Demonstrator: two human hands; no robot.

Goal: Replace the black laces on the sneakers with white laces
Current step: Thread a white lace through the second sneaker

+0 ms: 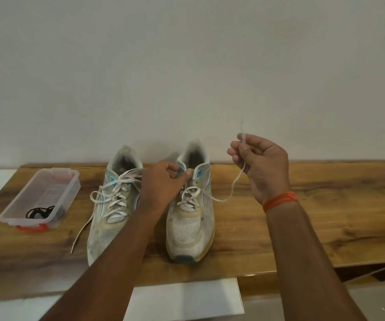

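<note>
Two sneakers, left sneaker (112,205) and right sneaker (191,214), stand side by side at frame centre on a wooden tabletop (302,205) against a plain white wall (186,66). One clear plastic container (40,198), centre left, holds black laces (39,212). The left hand (163,184) pinches the right sneaker's collar; the right hand (261,163) pinches the white lace (233,186) end, raised.
</note>
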